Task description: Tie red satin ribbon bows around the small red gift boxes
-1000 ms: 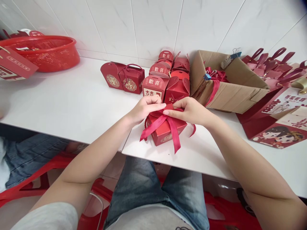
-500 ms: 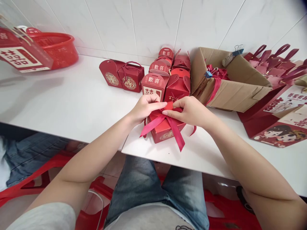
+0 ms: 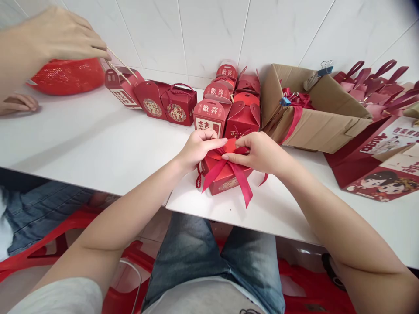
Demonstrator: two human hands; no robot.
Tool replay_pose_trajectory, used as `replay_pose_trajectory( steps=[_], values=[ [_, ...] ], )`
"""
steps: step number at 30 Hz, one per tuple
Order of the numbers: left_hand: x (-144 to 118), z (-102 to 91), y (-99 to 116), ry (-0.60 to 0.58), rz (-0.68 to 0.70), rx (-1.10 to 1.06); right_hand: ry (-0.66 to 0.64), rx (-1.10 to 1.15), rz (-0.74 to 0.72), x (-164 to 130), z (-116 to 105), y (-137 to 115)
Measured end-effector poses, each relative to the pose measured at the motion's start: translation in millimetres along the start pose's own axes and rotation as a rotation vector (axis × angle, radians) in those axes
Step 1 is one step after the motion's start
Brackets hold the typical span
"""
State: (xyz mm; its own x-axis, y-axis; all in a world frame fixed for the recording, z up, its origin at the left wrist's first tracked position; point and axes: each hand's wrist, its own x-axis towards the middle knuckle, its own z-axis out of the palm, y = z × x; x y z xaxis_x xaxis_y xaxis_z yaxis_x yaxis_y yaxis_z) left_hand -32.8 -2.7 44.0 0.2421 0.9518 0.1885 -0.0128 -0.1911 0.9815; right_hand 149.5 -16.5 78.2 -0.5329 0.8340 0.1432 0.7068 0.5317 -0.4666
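At the near edge of the white table (image 3: 98, 144), right above the person's lap, a small red gift box (image 3: 225, 176) stands with a dark red ribbon (image 3: 240, 176) tied over its top — two tails hang down its front face, and a red cord loop dangles at its left side. Both hands meet on top of the box: the left hand (image 3: 198, 148) pinches the ribbon at the knot with fingers curled, and the right hand (image 3: 262, 152) pinches the same knot from the other side, thumb and forefinger closed on the fabric.

Just behind the hands a cluster of finished red boxes (image 3: 225, 104) stands in rows, some with gold characters on their lids. To the left of it two more handled red boxes (image 3: 166, 104) sit side by side. To the right lies an open cardboard carton (image 3: 314, 117) with red ribbon and binder clips on its rim, and beyond that printed red paper bags (image 3: 379, 161).

Far left, another person's hand (image 3: 59, 37) holds a flat red box (image 3: 121, 87) by its strings — tilted, touching the table — in front of a red plastic basket (image 3: 65, 76).
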Motion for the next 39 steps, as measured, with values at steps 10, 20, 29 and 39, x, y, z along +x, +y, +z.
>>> replay_pose_trajectory(
  steps=[10, 20, 29, 39],
  values=[
    [-5, -3.0, 6, -0.1, -0.117, -0.202, -0.057, 0.317, 0.052, -2, -3, -2],
    [-2, -1.8, 4, -0.036, -0.009, -0.063, 0.009, 0.191, 0.059, -2, 2, -3],
    [-2, 0.7, 3, 0.031, -0.148, -0.166, 0.077, -0.088, 0.068, -3, 8, -8],
    [-2, -1.7, 0, 0.065, -0.097, -0.178, 0.084, -0.099, 0.068, -3, 9, -8]
  ],
)
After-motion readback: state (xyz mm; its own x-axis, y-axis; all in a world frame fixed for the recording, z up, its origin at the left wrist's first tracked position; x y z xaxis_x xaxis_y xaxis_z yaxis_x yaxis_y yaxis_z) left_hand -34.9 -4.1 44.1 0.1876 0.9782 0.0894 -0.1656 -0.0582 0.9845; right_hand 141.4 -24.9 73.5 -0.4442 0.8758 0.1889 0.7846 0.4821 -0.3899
